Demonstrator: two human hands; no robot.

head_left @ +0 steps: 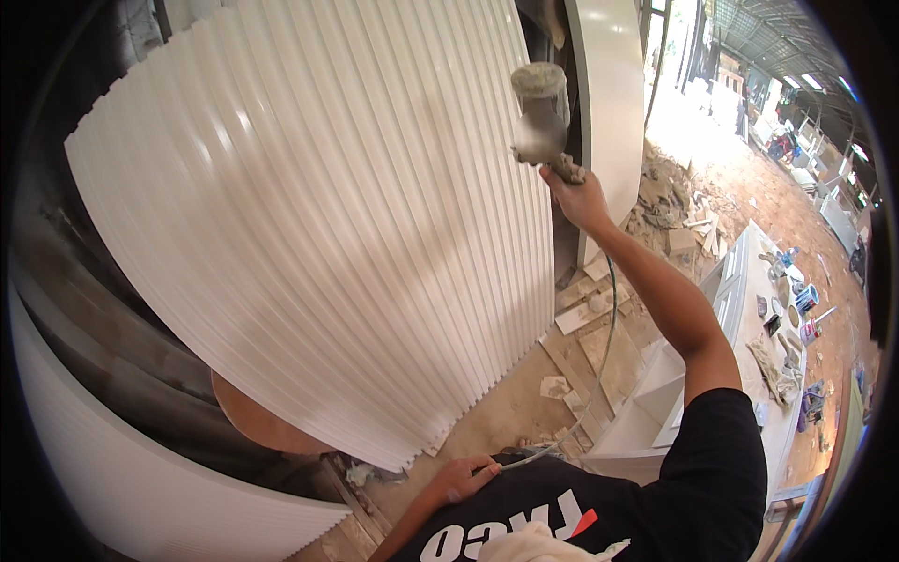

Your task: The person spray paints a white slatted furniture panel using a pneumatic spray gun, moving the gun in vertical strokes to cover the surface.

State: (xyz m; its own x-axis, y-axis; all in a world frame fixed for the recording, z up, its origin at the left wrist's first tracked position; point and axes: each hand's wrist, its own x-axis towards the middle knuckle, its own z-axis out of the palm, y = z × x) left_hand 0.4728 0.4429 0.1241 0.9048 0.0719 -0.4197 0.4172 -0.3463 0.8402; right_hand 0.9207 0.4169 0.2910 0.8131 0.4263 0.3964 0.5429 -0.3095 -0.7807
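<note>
A spray gun (548, 140) with a paint-spattered cup on top is gripped in my right hand (579, 199), arm stretched out ahead. A pale mist blurs its front. Facing it is a large white fluted panel (328, 206), standing with vertical ridges, glossy in places; the gun is close to its right edge and apart from it. From the gun a thin greenish hose (609, 347) curves down to my waist. There my left hand (461, 480) is closed around the hose, against my black shirt; part of its grip is hidden.
A smooth white panel (609, 112) stands right of the fluted one, and another ridged white panel (140, 450) curves at lower left. Wood scraps (585, 314) litter the floor. At right, a white cabinet (670, 398) carries paint cans (806, 298), rags and tools.
</note>
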